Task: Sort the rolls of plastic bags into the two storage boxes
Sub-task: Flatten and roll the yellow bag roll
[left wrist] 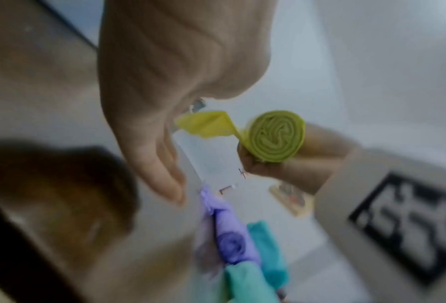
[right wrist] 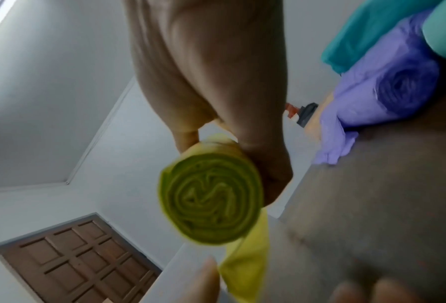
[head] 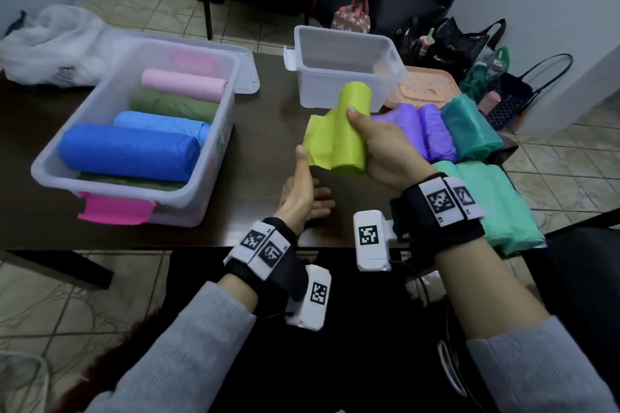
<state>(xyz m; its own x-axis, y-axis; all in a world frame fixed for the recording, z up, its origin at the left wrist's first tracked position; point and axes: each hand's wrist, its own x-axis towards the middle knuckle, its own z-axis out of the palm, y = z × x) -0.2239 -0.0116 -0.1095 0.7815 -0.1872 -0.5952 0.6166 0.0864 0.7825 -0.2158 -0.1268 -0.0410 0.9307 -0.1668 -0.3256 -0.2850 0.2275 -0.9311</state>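
Observation:
My right hand [head: 369,141] grips a lime-green roll of bags [head: 352,134] above the dark table, just in front of the small clear box [head: 322,90]. A loose flap hangs off the roll's left side. My left hand [head: 303,184] is held open below it, its thumb touching the flap's edge. The right wrist view shows the roll's spiral end [right wrist: 211,201]. The large clear box [head: 181,208] at left holds pink [head: 183,85], green, light-blue and blue [head: 129,152] rolls. On the table's right side lie purple [head: 432,131], teal [head: 469,127] and mint [head: 496,198] rolls.
An orange lid [head: 426,87] lies behind the purple rolls. A white plastic bag [head: 57,43] sits at the table's far left. A dark chair and several bags stand on the tiled floor beyond the table. The large box's lid lies behind it.

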